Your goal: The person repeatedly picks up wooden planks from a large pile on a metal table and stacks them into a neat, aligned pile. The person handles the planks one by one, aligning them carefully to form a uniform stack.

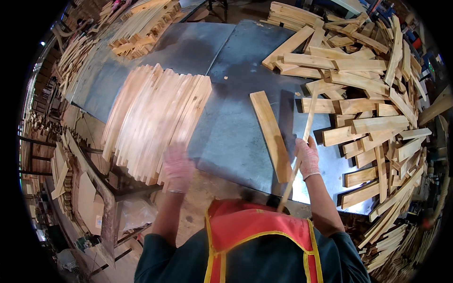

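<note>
- The right hand (307, 157), in a pale knit glove, is closed around a thin wooden strip (298, 155) about midway along its length
- That strip runs steeply from low near the person's chest up toward the loose timber on the right, slightly tilted to the right at the top
- Just left of this hand lies a single flat plank (271, 134) on the grey metal table (226, 70), angled from upper left to lower right; whether the glove touches it cannot be told
- The left hand (178, 167), also gloved, is blurred; it sits at the near lower edge of a tidy stack of planks (153, 118), and how far its fingers are open, or whether it grips a board, I cannot tell
- The stack fans out on the table's left part, boards side by side on edge, leaning up and away from the person
- To the right of the strip a large loose heap of short boards (373, 94) covers the table's right side, pieces crossing at all angles and spilling down the right edge
- At the far left corner of the table another pile of boards (141, 23) rests
- Below, the person's red vest (257, 236) with yellow trim shows over dark sleeves
- More timber (61, 170) lies on the floor at left
</note>
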Tool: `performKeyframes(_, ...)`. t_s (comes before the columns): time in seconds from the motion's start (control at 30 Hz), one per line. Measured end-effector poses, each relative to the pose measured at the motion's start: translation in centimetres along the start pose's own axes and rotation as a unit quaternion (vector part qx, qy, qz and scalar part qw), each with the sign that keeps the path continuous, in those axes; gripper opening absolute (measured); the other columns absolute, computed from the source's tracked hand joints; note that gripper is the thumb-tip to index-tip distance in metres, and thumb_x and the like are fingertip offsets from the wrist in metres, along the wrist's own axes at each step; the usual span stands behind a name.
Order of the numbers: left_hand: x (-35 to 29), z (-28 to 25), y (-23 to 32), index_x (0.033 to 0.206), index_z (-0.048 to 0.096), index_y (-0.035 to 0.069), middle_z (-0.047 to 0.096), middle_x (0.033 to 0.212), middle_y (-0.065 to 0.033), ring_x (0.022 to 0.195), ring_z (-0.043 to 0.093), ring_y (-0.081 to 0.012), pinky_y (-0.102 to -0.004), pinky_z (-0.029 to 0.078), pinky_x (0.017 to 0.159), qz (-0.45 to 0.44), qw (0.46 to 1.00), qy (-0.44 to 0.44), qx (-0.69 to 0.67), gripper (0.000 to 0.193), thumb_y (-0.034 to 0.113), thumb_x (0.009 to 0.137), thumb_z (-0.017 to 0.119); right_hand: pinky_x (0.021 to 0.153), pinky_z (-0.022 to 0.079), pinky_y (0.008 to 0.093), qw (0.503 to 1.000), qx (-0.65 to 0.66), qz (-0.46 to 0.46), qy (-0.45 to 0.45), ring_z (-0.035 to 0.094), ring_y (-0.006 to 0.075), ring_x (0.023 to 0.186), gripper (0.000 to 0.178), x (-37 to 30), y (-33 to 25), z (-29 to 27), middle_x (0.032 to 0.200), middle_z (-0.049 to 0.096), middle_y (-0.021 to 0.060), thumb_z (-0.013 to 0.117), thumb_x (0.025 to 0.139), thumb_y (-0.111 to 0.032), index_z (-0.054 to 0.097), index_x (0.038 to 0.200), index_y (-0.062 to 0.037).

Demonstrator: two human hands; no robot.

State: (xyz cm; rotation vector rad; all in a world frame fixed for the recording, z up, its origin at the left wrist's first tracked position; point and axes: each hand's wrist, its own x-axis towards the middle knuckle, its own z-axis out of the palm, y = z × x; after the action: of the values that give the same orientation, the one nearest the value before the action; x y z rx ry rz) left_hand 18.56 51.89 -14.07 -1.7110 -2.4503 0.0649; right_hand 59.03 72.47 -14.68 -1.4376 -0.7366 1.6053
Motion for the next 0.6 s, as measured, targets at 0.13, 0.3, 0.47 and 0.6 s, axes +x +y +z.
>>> performKeyframes(0.13, 0.6, -4.9, 15.7, 0.157, 0.042, 0.008, 0.049, 0.156, -0.0191, 0.144, 0.046, -0.0402, -0.0512, 0.036, 0.119, 0.105, 0.923, -0.146, -0.34, 0.081, 0.041, 0.089, 0.071, 0.071, 0.049, 0.0284, 0.994, 0.109, -0.007, 0.016, 0.057, 0.0115, 0.083, 0.047, -1.3, 2.1, 4.0, 0.096, 0.06, -0.0011, 0.074, 0.097, -0.018, 0.054, 0.139, -0.0118)
performKeyframes(0.3, 4.0, -6.4, 21.8, 0.149, 0.053, 0.016, 0.069, 0.126, -0.0217, 0.115, 0.066, -0.0427, -0.0521, 0.054, 0.098, 0.047, 0.868, -0.295, -0.398, 0.062, 0.021, 0.088, 0.062, 0.107, 0.047, 0.0369, 0.988, 0.019, 0.009, -0.156, 0.057, 0.0244, 0.125, 0.085, -4.3, 3.9, 3.0, 0.14, 0.057, 0.0167, 0.079, 0.095, -0.026, 0.032, 0.161, -0.002)
performKeyframes(0.47, 2.6, 0.4, 9.5, 0.132, 0.064, 0.003, 0.069, 0.121, -0.0225, 0.111, 0.066, -0.0434, -0.0509, 0.056, 0.094, 0.071, 0.966, -0.003, -0.247, 0.053, 0.013, 0.08, 0.072, 0.111, 0.047, 0.0407, 0.94, -0.289, -0.142, -0.11, 0.056, 0.0288, 0.134, 0.064, -4.9, 2.9, -9.8, 0.147, 0.057, 0.0174, 0.066, 0.103, -0.033, 0.045, 0.155, -0.0031)
performKeyframes(0.6, 2.8, 3.1, 0.8, 0.151, 0.049, 0.003, 0.052, 0.153, -0.0173, 0.145, 0.045, -0.038, -0.0507, 0.033, 0.123, 0.127, 0.982, 0.053, 0.132, 0.068, 0.025, 0.09, 0.07, 0.111, 0.047, 0.0423, 0.81, -0.565, -0.143, 0.059, 0.058, 0.0291, 0.133, 0.058, -7.2, 8.0, -24.0, 0.144, 0.062, 0.0166, 0.064, 0.102, -0.035, 0.052, 0.151, -0.0052)
